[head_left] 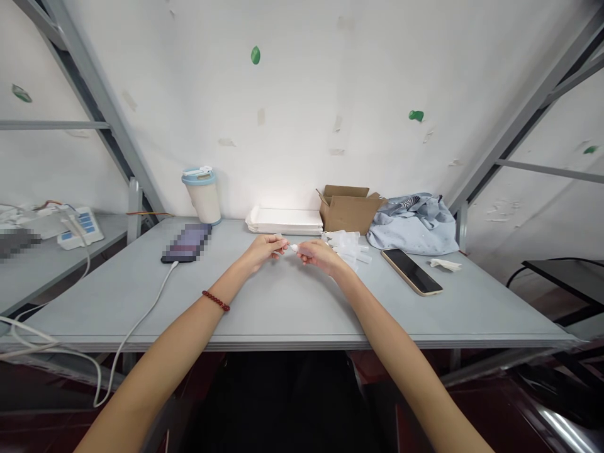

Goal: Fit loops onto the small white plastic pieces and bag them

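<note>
Both of my hands meet over the middle of the grey table [283,302]. My left hand [265,249] is closed in a pinch, with whatever lies between its fingertips too small to make out. Close by, my right hand [319,254] is closed on a small white piece [294,248] that pokes out toward the left fingertips. Its exact kind is not clear. Just behind and right of my right hand lies a loose pile of translucent white pieces [346,242], partly hidden by that hand.
Along the back stand a stack of white trays or sheets [285,221], an open cardboard box [349,211] and a bundled light-blue cloth [410,226]. A phone [413,272] and a crumpled tissue [445,265] lie right. Left are a cup [204,198] and a cabled phone [186,244].
</note>
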The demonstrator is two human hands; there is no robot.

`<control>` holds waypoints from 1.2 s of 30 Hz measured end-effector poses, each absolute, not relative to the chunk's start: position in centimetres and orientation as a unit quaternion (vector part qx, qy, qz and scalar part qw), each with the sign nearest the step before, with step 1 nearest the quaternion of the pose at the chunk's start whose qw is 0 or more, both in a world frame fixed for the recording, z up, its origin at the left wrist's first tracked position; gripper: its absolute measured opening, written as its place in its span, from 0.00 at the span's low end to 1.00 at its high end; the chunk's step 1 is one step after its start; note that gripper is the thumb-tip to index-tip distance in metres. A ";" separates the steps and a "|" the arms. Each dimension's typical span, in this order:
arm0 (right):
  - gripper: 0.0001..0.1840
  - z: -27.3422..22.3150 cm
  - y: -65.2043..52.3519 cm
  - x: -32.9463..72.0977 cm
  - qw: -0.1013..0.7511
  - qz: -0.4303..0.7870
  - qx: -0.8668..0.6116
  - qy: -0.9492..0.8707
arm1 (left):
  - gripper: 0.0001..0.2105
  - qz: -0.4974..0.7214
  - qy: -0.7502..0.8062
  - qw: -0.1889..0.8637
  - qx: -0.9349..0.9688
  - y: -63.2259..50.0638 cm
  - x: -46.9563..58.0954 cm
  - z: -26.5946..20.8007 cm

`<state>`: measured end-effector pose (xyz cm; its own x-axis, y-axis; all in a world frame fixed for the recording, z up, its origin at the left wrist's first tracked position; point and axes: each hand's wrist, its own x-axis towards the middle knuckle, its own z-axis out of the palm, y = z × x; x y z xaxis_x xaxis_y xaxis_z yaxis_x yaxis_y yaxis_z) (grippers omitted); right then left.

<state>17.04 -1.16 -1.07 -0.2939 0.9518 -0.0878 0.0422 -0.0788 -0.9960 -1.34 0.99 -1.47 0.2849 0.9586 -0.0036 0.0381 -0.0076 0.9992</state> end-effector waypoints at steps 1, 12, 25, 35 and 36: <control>0.09 -1.1 -1.2 17.0 0.393 0.583 -0.443 -0.557 | 0.13 0.416 0.432 0.557 0.575 1.0 -1.3 -1.4; 0.10 -1.0 -1.3 16.9 0.422 0.581 -0.418 -0.557 | 0.12 0.423 0.435 0.555 0.569 1.1 -1.5 -1.6; 0.12 -1.0 -1.2 17.0 0.426 0.598 -0.415 -0.538 | 0.13 0.413 0.432 0.528 0.603 1.0 -1.5 -1.5; 0.15 -1.0 -1.8 16.7 0.426 0.599 -0.416 -0.535 | 0.13 0.411 0.433 0.519 0.612 1.2 -1.5 -1.9; 0.15 -1.1 -1.8 16.7 0.424 0.599 -0.417 -0.537 | 0.13 0.407 0.434 0.519 0.614 1.2 -1.5 -2.0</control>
